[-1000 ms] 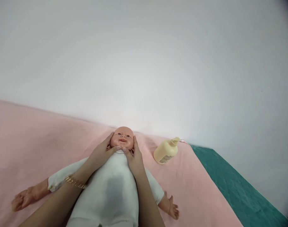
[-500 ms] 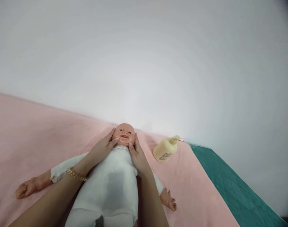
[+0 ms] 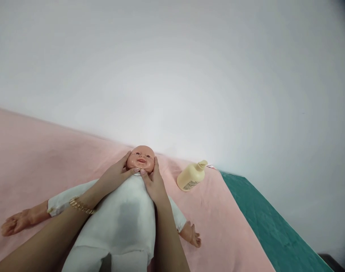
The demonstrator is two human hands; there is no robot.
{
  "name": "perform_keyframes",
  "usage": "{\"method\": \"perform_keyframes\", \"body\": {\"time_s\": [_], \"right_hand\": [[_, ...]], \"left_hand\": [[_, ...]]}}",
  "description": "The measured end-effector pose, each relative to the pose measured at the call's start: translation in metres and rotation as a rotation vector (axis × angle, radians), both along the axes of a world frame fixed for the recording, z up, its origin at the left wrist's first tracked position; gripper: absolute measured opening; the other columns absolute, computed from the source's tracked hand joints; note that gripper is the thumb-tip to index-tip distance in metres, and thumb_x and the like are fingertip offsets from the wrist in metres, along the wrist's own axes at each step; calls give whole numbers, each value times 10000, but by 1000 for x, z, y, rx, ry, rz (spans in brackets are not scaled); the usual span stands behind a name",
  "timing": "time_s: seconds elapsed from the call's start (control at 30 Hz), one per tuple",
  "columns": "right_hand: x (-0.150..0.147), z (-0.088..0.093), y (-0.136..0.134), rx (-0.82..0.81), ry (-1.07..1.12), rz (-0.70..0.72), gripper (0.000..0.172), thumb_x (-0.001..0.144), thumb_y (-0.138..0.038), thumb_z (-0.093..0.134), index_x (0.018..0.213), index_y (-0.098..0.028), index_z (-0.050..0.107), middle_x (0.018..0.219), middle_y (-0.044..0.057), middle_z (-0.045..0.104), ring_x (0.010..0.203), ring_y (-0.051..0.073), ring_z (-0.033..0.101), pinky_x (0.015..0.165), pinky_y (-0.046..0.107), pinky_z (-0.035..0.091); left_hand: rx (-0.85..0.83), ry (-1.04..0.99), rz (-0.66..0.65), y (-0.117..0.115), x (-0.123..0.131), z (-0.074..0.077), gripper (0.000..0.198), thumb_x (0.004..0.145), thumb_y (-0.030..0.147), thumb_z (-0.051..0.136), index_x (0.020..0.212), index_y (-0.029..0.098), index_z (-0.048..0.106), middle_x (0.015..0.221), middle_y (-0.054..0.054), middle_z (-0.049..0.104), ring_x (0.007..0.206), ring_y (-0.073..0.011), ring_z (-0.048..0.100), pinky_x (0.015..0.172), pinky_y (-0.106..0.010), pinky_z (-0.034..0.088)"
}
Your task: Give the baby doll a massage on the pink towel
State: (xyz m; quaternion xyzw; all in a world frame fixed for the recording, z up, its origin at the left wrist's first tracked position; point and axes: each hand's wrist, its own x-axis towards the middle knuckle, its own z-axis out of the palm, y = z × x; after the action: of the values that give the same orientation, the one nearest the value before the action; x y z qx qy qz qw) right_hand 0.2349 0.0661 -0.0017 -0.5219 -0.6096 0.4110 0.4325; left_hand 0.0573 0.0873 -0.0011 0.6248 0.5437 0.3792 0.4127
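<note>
A baby doll in a white cloth body lies on its back, face up, its plastic arms spread to either side. My left hand cups one side of the doll's head, with its thumb reaching under the chin. On the opposite side, my right hand holds the head the same way. Both thumbs are close together at the chin and collar. The fingers behind the head are partly hidden. A bracelet circles my left wrist.
A pale yellow pump bottle stands right of the doll's head. Pink cloth covers the surface, with a green sheet along the right. A white wall rises behind. Something dark shows at the lower right corner.
Both thumbs have slid from the doll's cheeks down and inward to the chin. The whole scene has shifted slightly left in view. My hands stay around the head.
</note>
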Motion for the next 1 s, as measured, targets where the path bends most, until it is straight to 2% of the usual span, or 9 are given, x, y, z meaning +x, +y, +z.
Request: {"method": "perform_keyframes", "body": {"time_s": [0.17,0.3,0.43,0.73,1.0], "right_hand": [[0,-3,4,2,40,-10,1078,803,-631,710,1605,-213,123,1594,91,323,1445,271,368,1179,437,345],[-1,-5,6,32,45,-40,987,810,-594,715,1590,-257,212,1570,74,376,1432,278,390,1166,445,367],[-1,-5,6,43,31,-45,939,849,-574,667,1591,-235,202,1583,67,351,1436,258,385,1171,430,361],[3,6,2,9,-9,-31,942,881,-631,588,1597,-184,172,1601,76,313,1450,238,359,1192,406,325],[5,11,1,-21,18,-20,978,872,-743,525,1600,-192,175,1609,59,295,1476,238,309,1219,405,270]], "left_hand": [[42,-1,30,0,2,-1,910,813,608,600,1563,197,288,1489,-105,525,1304,-309,559,1044,-395,483],[40,32,53,0,2,-1,895,827,599,592,1563,188,290,1493,-116,517,1321,-317,542,1047,-408,484],[68,49,43,-2,2,2,846,847,598,578,1549,202,319,1469,-114,544,1307,-309,555,1039,-406,485],[41,63,17,-4,-1,6,915,860,611,523,1591,157,212,1485,-147,519,1325,-323,536,1084,-433,435],[63,75,18,-2,-2,4,851,916,591,430,1593,124,211,1561,-134,404,1398,-320,451,1145,-444,373]]}}
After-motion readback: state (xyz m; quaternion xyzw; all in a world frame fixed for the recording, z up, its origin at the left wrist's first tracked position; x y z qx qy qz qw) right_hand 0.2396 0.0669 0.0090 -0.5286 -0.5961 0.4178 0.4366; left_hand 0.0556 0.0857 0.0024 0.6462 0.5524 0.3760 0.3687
